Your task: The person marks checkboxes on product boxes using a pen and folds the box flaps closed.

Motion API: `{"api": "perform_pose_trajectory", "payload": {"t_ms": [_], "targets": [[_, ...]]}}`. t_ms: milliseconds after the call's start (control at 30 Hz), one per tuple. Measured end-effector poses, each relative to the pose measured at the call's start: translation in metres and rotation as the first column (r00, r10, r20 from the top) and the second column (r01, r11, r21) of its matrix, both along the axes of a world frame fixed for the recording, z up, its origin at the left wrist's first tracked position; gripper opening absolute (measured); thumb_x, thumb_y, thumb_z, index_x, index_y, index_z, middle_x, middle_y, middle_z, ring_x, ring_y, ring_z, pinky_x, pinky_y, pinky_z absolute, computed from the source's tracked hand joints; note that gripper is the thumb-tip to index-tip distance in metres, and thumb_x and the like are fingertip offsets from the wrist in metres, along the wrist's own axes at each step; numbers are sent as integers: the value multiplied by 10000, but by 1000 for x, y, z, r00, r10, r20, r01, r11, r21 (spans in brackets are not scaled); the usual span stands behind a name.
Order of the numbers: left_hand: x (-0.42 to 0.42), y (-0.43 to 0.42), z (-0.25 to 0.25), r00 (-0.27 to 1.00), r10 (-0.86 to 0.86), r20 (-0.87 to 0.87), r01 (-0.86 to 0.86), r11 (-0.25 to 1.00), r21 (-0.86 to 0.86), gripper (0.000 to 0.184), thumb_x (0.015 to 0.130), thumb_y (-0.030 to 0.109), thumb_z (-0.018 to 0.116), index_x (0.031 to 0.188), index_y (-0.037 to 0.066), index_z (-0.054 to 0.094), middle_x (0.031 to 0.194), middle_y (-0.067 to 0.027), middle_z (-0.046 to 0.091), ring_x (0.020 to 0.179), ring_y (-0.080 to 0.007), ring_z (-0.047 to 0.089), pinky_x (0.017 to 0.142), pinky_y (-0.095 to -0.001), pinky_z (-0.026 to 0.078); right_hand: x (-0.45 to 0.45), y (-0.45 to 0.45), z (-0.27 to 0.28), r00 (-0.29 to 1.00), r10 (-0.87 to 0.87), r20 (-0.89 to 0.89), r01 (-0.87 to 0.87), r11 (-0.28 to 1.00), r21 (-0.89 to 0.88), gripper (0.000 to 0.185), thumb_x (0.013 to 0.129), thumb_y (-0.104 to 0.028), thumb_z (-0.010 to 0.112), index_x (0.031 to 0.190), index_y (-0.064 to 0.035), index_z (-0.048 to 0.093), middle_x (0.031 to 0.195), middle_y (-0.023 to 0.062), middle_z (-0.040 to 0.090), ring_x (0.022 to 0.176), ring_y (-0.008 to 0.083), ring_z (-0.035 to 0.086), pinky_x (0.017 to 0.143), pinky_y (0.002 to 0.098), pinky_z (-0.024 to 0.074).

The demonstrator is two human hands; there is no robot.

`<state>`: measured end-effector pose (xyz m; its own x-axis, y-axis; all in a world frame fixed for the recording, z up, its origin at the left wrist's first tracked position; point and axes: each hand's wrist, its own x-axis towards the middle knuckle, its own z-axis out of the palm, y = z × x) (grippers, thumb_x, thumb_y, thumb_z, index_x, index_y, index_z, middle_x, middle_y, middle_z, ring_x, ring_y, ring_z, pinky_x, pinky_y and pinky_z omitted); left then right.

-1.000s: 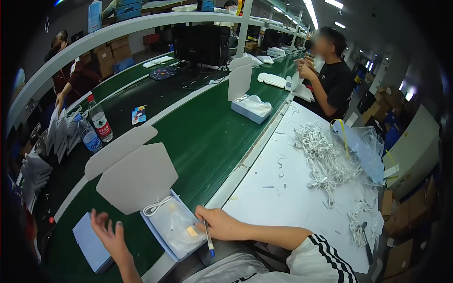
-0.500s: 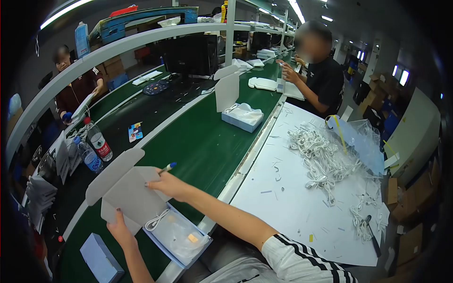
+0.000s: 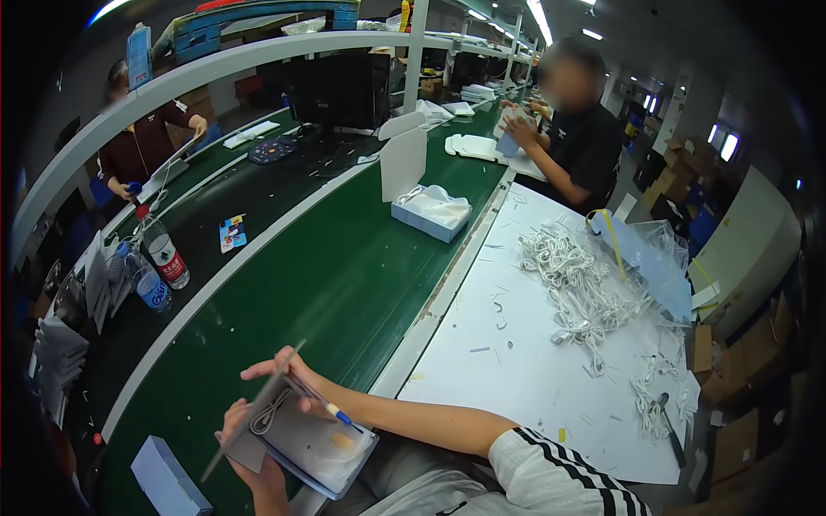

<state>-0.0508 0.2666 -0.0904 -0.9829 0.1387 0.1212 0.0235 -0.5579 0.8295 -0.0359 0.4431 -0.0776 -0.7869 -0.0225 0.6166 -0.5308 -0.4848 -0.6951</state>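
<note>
In front of me a light-blue cardboard box (image 3: 368, 445) stands tilted, its lid (image 3: 282, 371) raised and seen nearly edge-on. Inside lie a coiled white cable (image 3: 268, 416) and a clear plastic bag (image 3: 323, 447) with a small orange-tan patch. My left hand (image 3: 265, 483) is closed on the lid's near side flap. My right hand (image 3: 303, 385) is at the lid's far side, fingers around its edge, and grips a blue-tipped pen (image 3: 334, 409). A closed blue box (image 3: 168, 477) lies to the left on the green belt (image 3: 284, 292).
Another open box (image 3: 430, 222) stands farther along the belt. On the white table (image 3: 482, 387) at right lie a heap of white cables (image 3: 572, 279) and a dark-handled tool (image 3: 671, 434). Two bottles (image 3: 162, 249) stand at left. A co-worker (image 3: 576, 129) sits ahead holding a box.
The lid has swung up from lying open toward the box, both hands moving with it. The co-worker ahead has picked up a box. My view has shifted slightly.
</note>
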Motion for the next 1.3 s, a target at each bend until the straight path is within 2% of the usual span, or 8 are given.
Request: {"api": "perform_pose_trajectory", "payload": {"t_ms": [300,433,500,633,800,933,1100,1300], "targets": [[-8,-4,-2,959,-280,-44,247,901,-357,465,903,385,317,1119,39,540,1146,-110,527,1155,-225,412,1006,-367,241,27,35,0,992,67,104,-93,957,274,607,655,-325,797,949,-168,290,1406,186,359,1300,329,309,1072,434,227],[5,6,15,968,-248,-28,220,901,-375,437,886,322,306,1103,30,549,1126,-116,538,1150,-231,404,1015,-371,222,34,59,-6,906,347,242,-362,932,22,468,709,-245,740,910,-164,326,1420,171,354,1298,298,325,1081,441,220],[5,8,15,968,-251,-28,223,900,-375,438,886,316,302,1106,30,549,1129,-117,536,1160,-234,398,1018,-372,220,32,69,0,769,552,323,-453,827,-333,314,793,-217,643,877,-167,345,1364,160,438,1285,270,346,1087,426,207],[7,12,15,966,-260,-8,238,895,-379,440,884,299,288,1116,30,546,1139,-120,532,1190,-241,383,1024,-376,212,22,52,9,807,503,309,-395,849,-350,259,837,-255,586,889,-164,349,1312,155,498,1300,275,336,1084,423,211],[14,10,27,959,-281,-43,239,878,-415,449,899,338,317,1153,41,536,1203,-104,509,1166,-250,402,1004,-410,260,32,21,25,856,188,482,-215,977,2,215,824,-187,559,897,-150,360,1377,180,420,1307,257,334,1058,412,233],[21,-8,42,805,-531,-263,101,560,-822,431,849,150,314,1211,48,523,1314,-153,449,1332,-340,231,1085,-488,110,49,31,5,967,79,241,-162,924,347,297,830,-315,600,894,-148,363,1303,156,509,1354,319,262,1102,473,162],[19,-21,41,660,-737,-145,14,205,-979,471,809,85,349,1250,45,507,1432,-149,319,1369,-390,87,1091,-535,61,71,42,-22,971,-71,228,-65,842,536,306,796,-252,636,897,-131,373,1307,151,506,1367,320,237,1107,492,150],[13,-26,32,645,-753,-130,84,240,-967,490,782,59,375,1252,41,512,1477,-137,233,1373,-404,6,1090,-544,61,70,54,-22,957,-72,279,-92,842,532,290,777,-170,648,907,-118,394,1290,144,523,1365,315,249,1096,501,191]]}}
